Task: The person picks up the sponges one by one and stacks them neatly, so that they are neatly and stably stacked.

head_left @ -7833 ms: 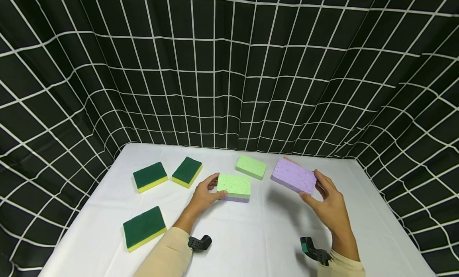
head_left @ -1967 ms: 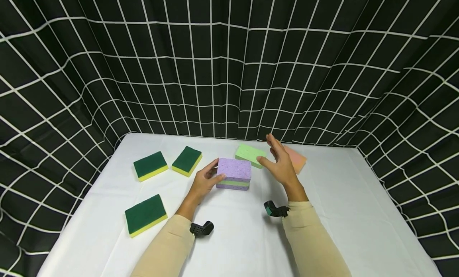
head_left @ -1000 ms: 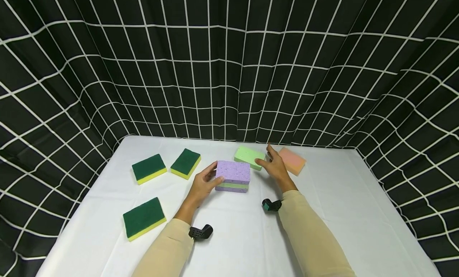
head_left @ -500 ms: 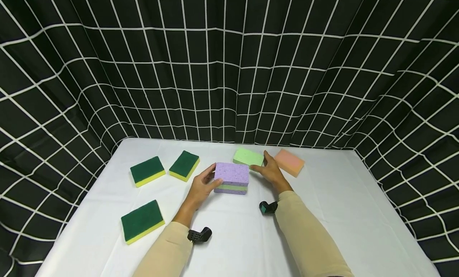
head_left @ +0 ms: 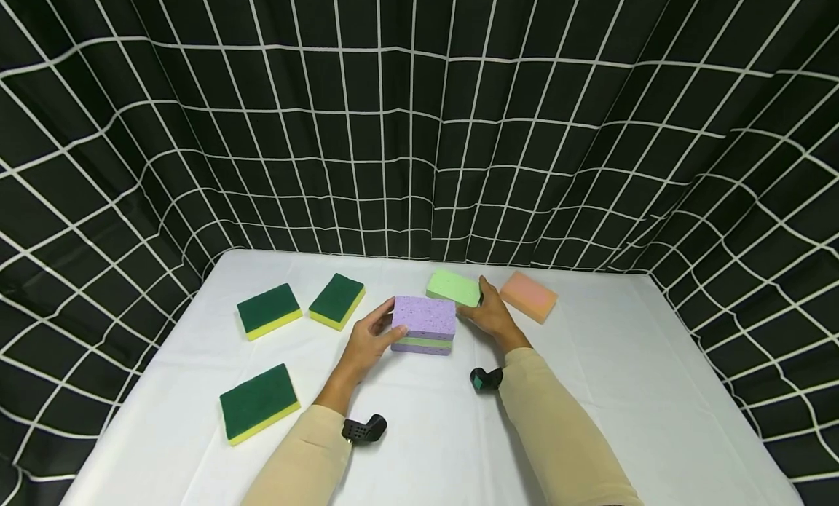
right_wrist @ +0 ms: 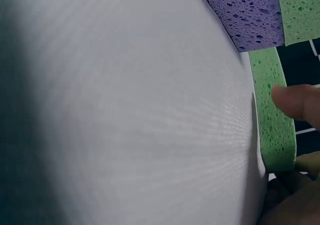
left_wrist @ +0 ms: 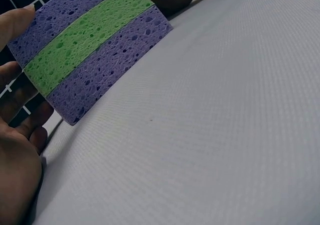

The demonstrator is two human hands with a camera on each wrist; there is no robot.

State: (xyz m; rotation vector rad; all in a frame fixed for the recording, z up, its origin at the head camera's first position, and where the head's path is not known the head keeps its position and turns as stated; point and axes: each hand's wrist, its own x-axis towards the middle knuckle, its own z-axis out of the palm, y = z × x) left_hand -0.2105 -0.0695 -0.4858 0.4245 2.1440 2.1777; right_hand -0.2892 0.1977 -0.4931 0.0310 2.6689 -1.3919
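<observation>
Near the table's middle stands a stack of three sponges: a purple sponge (head_left: 424,314) on top, a green sponge (left_wrist: 90,40) between, another purple sponge (left_wrist: 112,72) underneath. My left hand (head_left: 365,344) holds the stack at its left end, thumb on the front side and fingers round the end. Just behind and right of the stack lies a separate light green sponge (head_left: 452,286). My right hand (head_left: 494,317) grips its right end; in the right wrist view the thumb (right_wrist: 295,102) is over the long side, with the fingers around the end.
On the left lie three green-and-yellow scouring sponges (head_left: 269,309), (head_left: 337,298), (head_left: 258,400), spread apart. An orange sponge (head_left: 528,295) rests to the right of my right hand. A black curtain with white grid lines (head_left: 314,164) rises behind the white table (head_left: 655,389).
The purple sponge from my right hand now tops the stack. My right hand has moved left and down to the light green sponge and closed on its end. My left hand stays at the stack.
</observation>
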